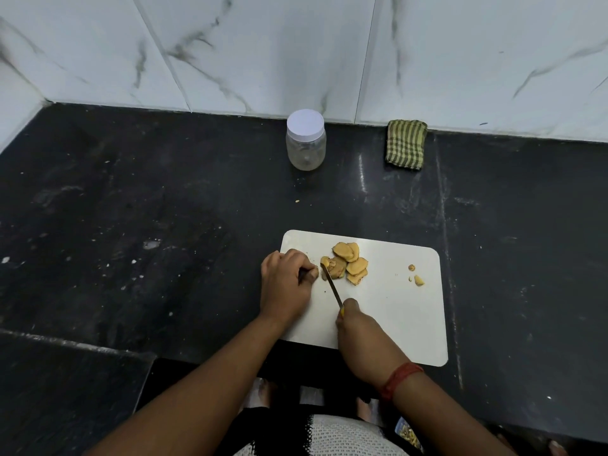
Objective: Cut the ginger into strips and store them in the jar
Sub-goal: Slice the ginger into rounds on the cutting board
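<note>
Both forearms reached forward over the near edge of the black counter (138,225) to the white cutting board (401,311). The left hand (286,287) lay on the board's left edge, knuckles up, its fingers (304,269) curled tight; whether they pinched a small bit of ginger beneath them could not be told. The right hand (357,327), with a red thread bracelet (399,380) at the wrist, gripped the handle of a thin knife (332,284) (only a sliver of yellow handle showed above the fist), the blade slanting away and to the left, its tip at the nearest ginger piece.

The ginger slices (348,263) sat in an overlapping cluster on the far middle of the board, just right of the left hand: flat, tan-yellow rounds with darker skin at the edges. A few small scraps (418,278) lay apart toward the board's right side.

Farther back, near the marble-patterned wall (263,51), stood a clear plastic jar (306,143) with its white lid on, well apart from the board. To its right lay a folded green striped cloth (406,143) against the wall.
</note>
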Action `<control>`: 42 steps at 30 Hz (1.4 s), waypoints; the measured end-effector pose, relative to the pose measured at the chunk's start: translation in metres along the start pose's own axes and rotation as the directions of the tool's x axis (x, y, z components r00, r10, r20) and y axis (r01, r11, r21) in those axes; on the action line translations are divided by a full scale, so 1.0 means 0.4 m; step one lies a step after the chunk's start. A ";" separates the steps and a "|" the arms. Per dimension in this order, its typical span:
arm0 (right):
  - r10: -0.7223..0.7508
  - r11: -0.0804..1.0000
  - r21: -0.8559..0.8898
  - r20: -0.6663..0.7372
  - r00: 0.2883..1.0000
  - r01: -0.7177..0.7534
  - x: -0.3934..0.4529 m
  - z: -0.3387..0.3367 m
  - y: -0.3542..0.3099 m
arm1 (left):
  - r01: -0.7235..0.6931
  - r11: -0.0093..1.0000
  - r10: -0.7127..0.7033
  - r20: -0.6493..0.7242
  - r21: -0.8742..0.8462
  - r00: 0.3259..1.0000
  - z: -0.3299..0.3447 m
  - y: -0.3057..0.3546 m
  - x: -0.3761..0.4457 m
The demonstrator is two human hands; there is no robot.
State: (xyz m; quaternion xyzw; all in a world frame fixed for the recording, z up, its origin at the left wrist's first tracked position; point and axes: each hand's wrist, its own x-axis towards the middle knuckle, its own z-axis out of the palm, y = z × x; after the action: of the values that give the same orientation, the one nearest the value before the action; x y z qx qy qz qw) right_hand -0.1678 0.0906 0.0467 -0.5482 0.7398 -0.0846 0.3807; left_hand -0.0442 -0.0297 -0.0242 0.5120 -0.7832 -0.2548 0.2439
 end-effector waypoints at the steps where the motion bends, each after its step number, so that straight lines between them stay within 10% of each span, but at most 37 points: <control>1: 0.006 1.000 0.006 -0.001 1.000 -0.006 0.008 -0.001 -0.006 | 0.003 1.000 -0.003 -0.001 -0.008 1.000 0.000 -0.001 0.000; 42: 0.088 0.996 0.016 0.031 0.996 -0.088 0.063 0.017 -0.023 | 0.009 0.999 -0.011 -0.036 -0.046 0.999 0.007 -0.012 0.005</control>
State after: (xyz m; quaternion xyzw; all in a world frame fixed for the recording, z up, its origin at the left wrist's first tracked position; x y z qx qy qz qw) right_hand -0.1591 0.0670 0.0352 -0.5128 0.7567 -0.0660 0.4000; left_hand -0.0435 -0.0326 -0.0291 0.5147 -0.7701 -0.2648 0.2683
